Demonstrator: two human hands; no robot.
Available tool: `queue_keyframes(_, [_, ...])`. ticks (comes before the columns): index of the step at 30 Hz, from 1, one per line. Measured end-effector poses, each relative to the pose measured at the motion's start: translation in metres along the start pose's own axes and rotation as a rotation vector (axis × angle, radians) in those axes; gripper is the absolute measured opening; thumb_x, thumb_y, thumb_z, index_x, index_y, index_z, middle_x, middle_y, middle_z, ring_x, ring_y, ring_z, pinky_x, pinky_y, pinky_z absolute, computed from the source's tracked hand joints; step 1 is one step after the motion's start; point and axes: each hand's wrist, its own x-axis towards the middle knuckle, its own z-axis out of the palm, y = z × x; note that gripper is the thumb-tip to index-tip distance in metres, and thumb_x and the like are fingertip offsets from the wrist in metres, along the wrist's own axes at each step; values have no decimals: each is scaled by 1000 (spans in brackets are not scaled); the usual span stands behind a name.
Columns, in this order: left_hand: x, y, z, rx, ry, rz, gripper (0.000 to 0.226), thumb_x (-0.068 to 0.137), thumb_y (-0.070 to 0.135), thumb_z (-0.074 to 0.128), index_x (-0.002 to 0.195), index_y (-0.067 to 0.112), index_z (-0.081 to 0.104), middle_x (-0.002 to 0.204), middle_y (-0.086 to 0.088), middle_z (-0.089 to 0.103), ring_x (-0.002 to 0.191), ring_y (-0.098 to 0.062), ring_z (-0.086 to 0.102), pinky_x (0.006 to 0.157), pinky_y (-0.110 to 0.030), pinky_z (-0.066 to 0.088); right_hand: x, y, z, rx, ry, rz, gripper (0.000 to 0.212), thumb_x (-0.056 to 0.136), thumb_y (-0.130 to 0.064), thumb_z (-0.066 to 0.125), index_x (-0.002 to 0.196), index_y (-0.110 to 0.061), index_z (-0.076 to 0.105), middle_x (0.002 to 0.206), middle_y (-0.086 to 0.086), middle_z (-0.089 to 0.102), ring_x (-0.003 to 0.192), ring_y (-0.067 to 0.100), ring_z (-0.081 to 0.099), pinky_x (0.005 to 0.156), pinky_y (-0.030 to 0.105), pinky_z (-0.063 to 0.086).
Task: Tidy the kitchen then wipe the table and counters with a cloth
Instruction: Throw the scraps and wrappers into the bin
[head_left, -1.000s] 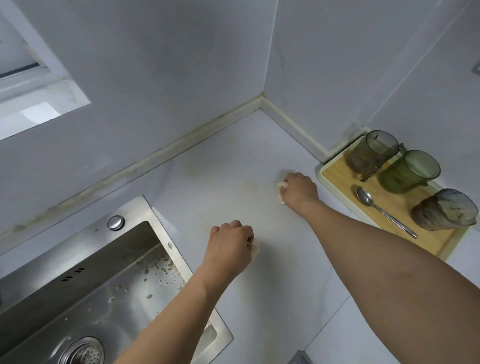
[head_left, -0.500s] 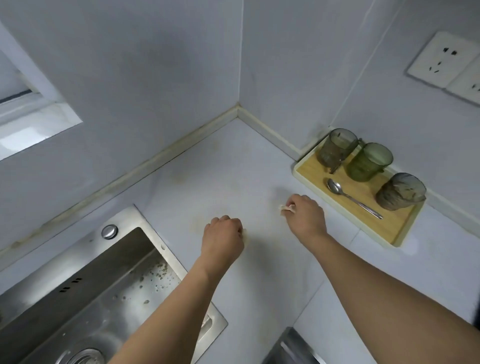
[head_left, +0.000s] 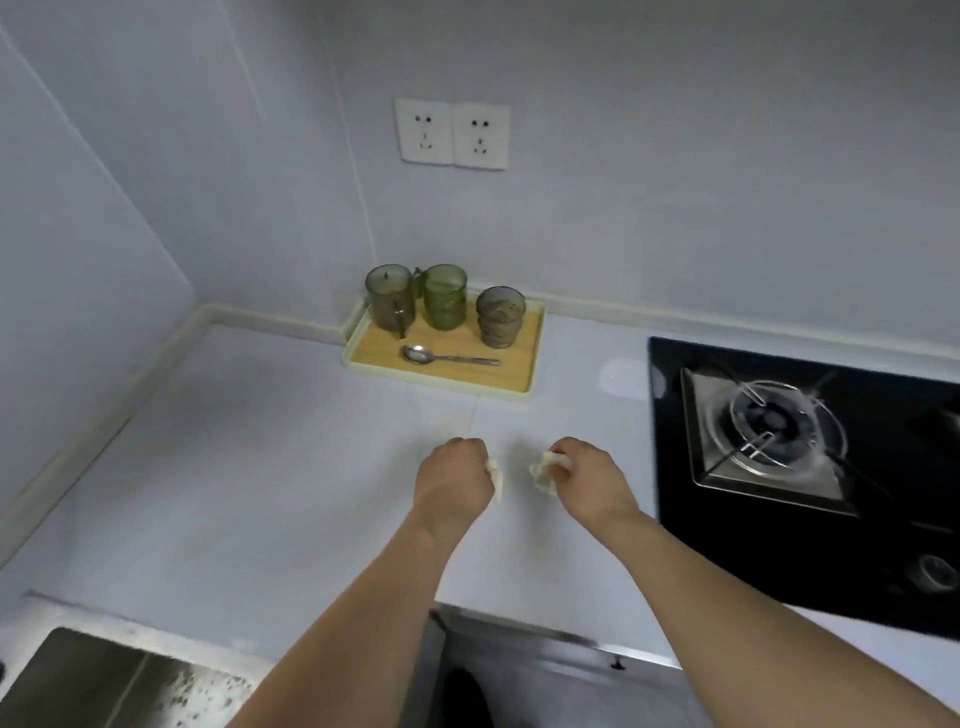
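Both my hands are over the white counter (head_left: 270, 467), close together in front of the tray. My left hand (head_left: 453, 480) is curled in a fist around a small crumpled pale cloth piece (head_left: 494, 474) that peeks out on its right side. My right hand (head_left: 587, 475) pinches another crumpled pale cloth piece (head_left: 543, 470) at its fingertips. The two pieces sit a short gap apart, low over the counter; whether they touch it I cannot tell.
A wooden tray (head_left: 519, 387) by the back wall carries three glass cups (head_left: 444, 296) and a spoon (head_left: 447, 356). A black gas hob (head_left: 805, 467) lies at the right. The steel sink (head_left: 104, 675) is at the lower left. Wall sockets (head_left: 452, 134) hang above the tray.
The view has swung right, away from the corner and sink, bringing the hob and sockets in. My hands have come closer together, each still holding its cloth piece.
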Motion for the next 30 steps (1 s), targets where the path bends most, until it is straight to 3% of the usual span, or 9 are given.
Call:
queue_keyframes(3, [-14,57,22,34,-49,77,17,88,14,50,95,10,64,101,-6,66,95,-25,62,79,-30,49,-34,51,-43,79,65,92,17,89,-13,44,88,-17,61,91,-11,64,83,18,61,61,26,46])
queue_keyframes(5, [-34,114,48,65,-92,161,13,87,13,51,93,14,62,101,-5,66,95,-25,62,78,-29,48,-71,101,-79,147,140,163,17,86,-11,44,87,-16,61,84,-15,63,85,14,64,68,28,50])
queue_keyframes(9, [-74,212,106,121,-137,275,27,86,8,48,106,13,64,109,-6,64,102,-26,60,84,-32,49,-142,184,-132,186,238,249,16,87,-14,45,86,-18,61,82,-11,64,76,9,61,65,26,49])
queue_keyframes(12, [-120,295,160,184,-186,404,27,85,7,47,106,14,63,106,-6,64,97,-26,60,80,-34,50,-205,257,-176,221,338,325,19,88,-13,43,87,-19,60,80,-12,61,77,9,58,67,27,48])
queue_keyframes(17, [-186,396,225,224,-260,574,23,86,8,46,101,13,62,102,-4,62,92,-25,60,74,-32,49,-289,356,-228,195,421,471,19,88,-9,44,93,-14,61,92,4,64,85,22,58,72,34,49])
queue_keyframes(20, [-216,458,262,250,-296,678,23,86,7,46,100,13,62,102,-5,62,92,-25,59,75,-33,50,-335,414,-258,221,448,593,20,89,-9,44,98,-10,62,97,7,64,85,23,56,62,28,39])
queue_keyframes(27, [-234,555,333,304,-363,786,21,86,7,48,101,12,62,100,-5,64,89,-23,60,72,-32,50,-372,512,-297,279,507,714,18,87,-8,46,97,-7,61,95,12,66,87,29,60,75,35,47])
queue_keyframes(30, [-231,601,371,296,-383,792,21,90,10,49,106,12,62,104,-5,64,93,-22,61,74,-30,50,-368,558,-325,280,476,730,18,88,-8,45,98,-7,60,91,7,61,83,25,57,70,32,44])
